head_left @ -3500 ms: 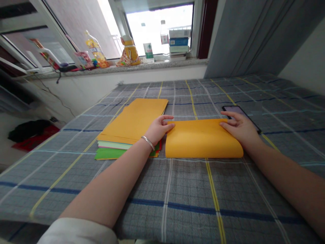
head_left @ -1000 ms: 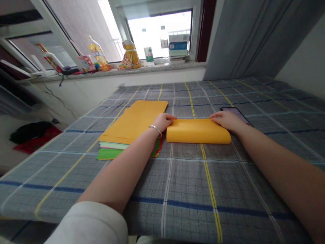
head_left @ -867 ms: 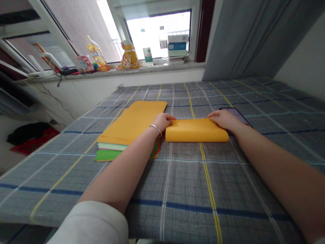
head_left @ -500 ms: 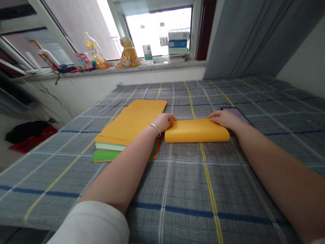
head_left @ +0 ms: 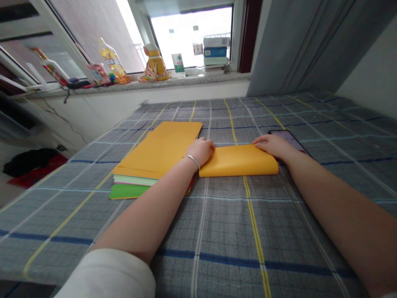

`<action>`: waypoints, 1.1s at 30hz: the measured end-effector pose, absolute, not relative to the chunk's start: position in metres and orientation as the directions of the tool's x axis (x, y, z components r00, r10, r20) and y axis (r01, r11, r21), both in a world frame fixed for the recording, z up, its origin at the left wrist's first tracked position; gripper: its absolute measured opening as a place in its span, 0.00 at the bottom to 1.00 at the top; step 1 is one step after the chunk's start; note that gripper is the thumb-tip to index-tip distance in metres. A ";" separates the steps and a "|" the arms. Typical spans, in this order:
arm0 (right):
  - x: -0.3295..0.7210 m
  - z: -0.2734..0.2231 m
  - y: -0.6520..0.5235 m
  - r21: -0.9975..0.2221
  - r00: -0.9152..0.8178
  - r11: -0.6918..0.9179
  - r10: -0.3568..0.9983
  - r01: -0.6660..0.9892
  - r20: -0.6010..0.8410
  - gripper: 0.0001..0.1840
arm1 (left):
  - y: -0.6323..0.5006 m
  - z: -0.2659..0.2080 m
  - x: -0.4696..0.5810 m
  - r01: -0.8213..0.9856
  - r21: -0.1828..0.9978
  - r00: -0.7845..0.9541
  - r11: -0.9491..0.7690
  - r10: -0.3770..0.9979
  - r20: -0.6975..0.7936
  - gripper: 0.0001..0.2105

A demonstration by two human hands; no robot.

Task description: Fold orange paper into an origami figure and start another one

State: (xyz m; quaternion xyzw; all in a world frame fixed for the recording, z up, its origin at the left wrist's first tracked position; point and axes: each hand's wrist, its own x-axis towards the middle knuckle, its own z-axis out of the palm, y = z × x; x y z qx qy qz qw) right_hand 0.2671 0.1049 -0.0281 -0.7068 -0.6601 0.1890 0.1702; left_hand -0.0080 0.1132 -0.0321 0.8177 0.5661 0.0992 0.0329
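A sheet of orange-yellow paper [head_left: 238, 162] lies folded over on the checked cloth, its rounded bend towards me. At its far left corner, the curled fingers of my left hand [head_left: 201, 151] hold the paper down; their tips are partly hidden. My right hand [head_left: 270, 145] grips the far right corner, fingers pressed together on the edge and thumb out of sight. Left of the folded sheet is a stack of coloured paper [head_left: 158, 151], orange-yellow on top with green and pale sheets showing below. My left forearm covers the stack's near right corner.
A phone [head_left: 293, 138] lies just beyond my right wrist. The grey checked cloth [head_left: 229, 231] spreads under everything. On the windowsill [head_left: 198, 80] at the back stand bottles [head_left: 113, 62], a yellow jug-like container [head_left: 157, 64] and stacked boxes [head_left: 215, 54].
The fold's near side has flattened and its left end sits lower. My left hand has shifted slightly down and curled more on the corner. My right hand keeps nearly the same place.
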 end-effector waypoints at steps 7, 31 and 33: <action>0.267 -0.028 0.104 -0.489 0.059 -0.067 0.998 0.870 -0.031 0.12 | 0.108 -0.037 -0.004 0.748 -0.163 0.664 -0.643 0.722 0.195 0.18; 0.269 -0.031 0.104 -0.494 0.028 -0.021 1.000 0.869 0.008 0.12 | 0.062 -0.042 0.036 0.905 0.029 0.420 -0.424 0.903 0.093 0.33; 0.268 -0.031 0.103 -0.496 0.042 -0.037 0.999 0.868 -0.002 0.13 | 0.061 -0.044 0.037 0.907 0.023 0.417 -0.420 0.905 0.086 0.35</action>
